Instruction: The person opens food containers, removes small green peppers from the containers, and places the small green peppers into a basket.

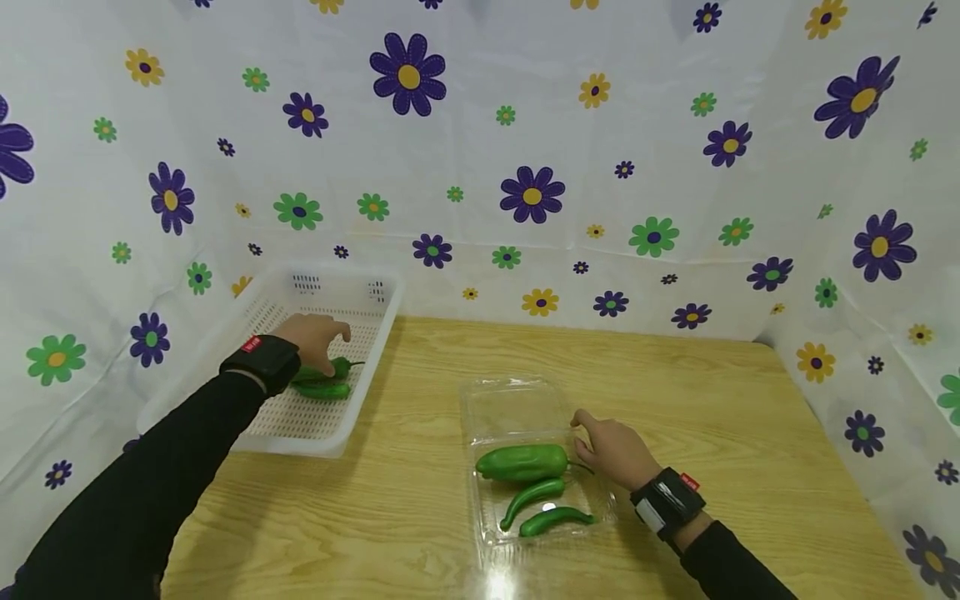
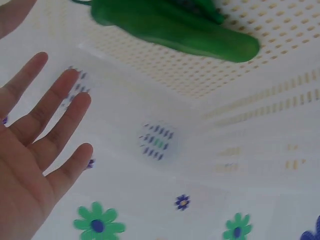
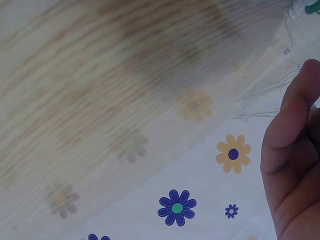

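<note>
My left hand (image 1: 309, 337) reaches into a white plastic basket (image 1: 378, 350), over green peppers (image 1: 322, 390) lying on its floor. In the left wrist view its fingers (image 2: 60, 120) are spread, with a long green pepper (image 2: 175, 31) apart from them. A clear plastic clamshell box (image 1: 517, 408) lies open on the table, lid side away from me. It holds a large green pepper (image 1: 522, 462) and two thin curved ones (image 1: 557, 520). My right hand (image 1: 618, 450) grips the box's right edge by the hinge, fingers curled, beside the large pepper's stem.
The wood-grain table (image 1: 675, 392) runs up to a white flowered cloth (image 1: 480, 150) at the back and sides. The basket's raised walls stand at the left, close to the cloth.
</note>
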`<state>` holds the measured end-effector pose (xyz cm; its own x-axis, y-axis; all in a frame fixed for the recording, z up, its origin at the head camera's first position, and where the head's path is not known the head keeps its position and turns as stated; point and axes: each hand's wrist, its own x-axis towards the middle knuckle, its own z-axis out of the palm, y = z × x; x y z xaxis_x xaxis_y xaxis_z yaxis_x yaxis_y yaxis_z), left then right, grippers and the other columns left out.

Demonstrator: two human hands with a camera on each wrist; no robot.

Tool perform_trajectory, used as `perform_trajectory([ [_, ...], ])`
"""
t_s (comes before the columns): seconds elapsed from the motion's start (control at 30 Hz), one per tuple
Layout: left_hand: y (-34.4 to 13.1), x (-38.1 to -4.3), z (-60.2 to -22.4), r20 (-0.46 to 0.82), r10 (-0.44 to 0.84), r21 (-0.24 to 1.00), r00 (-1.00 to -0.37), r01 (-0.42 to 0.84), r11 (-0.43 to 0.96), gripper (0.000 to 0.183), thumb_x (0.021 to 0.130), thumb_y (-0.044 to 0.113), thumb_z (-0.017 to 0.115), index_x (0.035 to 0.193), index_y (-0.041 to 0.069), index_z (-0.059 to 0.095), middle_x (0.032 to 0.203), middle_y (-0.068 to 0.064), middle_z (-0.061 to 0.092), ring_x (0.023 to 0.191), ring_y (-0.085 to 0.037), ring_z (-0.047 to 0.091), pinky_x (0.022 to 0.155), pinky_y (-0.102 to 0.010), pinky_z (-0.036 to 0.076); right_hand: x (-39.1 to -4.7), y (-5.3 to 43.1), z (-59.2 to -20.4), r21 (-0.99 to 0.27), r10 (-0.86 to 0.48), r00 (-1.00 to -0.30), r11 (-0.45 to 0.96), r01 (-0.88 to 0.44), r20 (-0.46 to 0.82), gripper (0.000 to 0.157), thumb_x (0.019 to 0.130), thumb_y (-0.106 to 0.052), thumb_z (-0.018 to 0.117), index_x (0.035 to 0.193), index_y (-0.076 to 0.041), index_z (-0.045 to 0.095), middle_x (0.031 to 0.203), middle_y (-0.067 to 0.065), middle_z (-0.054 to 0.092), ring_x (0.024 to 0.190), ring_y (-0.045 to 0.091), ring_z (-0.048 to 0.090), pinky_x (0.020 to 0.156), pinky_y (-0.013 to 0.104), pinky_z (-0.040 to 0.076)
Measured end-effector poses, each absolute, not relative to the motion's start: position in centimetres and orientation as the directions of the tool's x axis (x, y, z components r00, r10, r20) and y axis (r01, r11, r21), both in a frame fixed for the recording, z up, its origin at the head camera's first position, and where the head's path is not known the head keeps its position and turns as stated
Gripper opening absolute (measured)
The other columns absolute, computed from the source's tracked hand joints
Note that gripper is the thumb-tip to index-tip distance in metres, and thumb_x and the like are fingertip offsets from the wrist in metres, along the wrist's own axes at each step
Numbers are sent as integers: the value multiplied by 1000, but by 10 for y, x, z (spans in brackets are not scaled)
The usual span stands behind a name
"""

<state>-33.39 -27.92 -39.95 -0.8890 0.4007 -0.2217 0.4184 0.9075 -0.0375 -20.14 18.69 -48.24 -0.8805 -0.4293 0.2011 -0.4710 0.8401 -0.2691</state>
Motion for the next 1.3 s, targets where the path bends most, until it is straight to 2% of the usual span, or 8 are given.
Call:
perform_trajectory([
  [0.17,-258,-313,-372,-95,446,-133,-890,455,880,48,71,23,79,113,8,61,104,-14,65,94,-34,61,88,-54,45,-202,187,-483,-261,-432,-877,840,-476,210,19,88,-13,62,106,-8,57,50,-8,32,44,3,26,43,17,17],
  [0.3,-222,-278,-345,41,474,-168,-880,462,871,46,75,19,76,116,4,60,105,-17,64,101,-37,59,95,-55,42,-201,188,-483,-256,-431,-877,841,-476,214,19,89,-14,62,105,-8,57,49,-8,32,43,3,26,43,17,16],
  [0.43,-180,-237,-330,212,551,-179,-807,522,834,43,77,21,76,113,3,59,102,-16,63,99,-35,60,94,-50,44,-200,189,-483,-263,-427,-879,841,-472,213,19,88,-13,62,105,-8,57,49,-8,30,43,3,25,43,17,16],
  [0.57,-140,-201,-329,288,634,-189,-718,606,773,43,77,26,77,111,6,60,103,-11,63,99,-30,60,94,-44,45,-201,188,-484,-268,-426,-881,841,-470,207,19,89,-14,62,106,-8,57,50,-9,28,43,3,24,43,17,15],
  [0.7,-105,-177,-342,292,711,-186,-640,691,699,43,78,30,76,113,11,60,105,-7,63,100,-24,59,95,-39,45,-202,188,-486,-268,-423,-884,844,-465,201,19,89,-15,61,107,-8,57,50,-8,30,42,3,24,42,17,15],
  [0.83,-78,-169,-369,263,758,-178,-597,742,646,41,81,30,74,116,14,59,107,-4,62,101,-21,59,95,-36,45,-203,188,-487,-272,-418,-887,846,-458,195,19,90,-15,61,107,-9,57,49,-8,31,42,4,24,42,17,15],
  [1.17,-42,-183,-435,62,778,-113,-625,770,628,46,85,36,68,124,16,54,116,-2,59,108,-19,59,94,-35,48,-202,188,-484,-272,-416,-892,850,-450,177,19,90,-15,60,107,-8,56,49,-9,31,42,4,25,42,17,16],
  [1.3,-36,-184,-448,63,783,-174,-618,766,619,51,84,39,68,126,16,53,123,-3,56,113,-19,56,95,-33,48,-202,189,-483,-263,-415,-891,852,-452,184,19,90,-15,61,107,-8,56,49,-8,30,42,4,24,42,17,16],
])
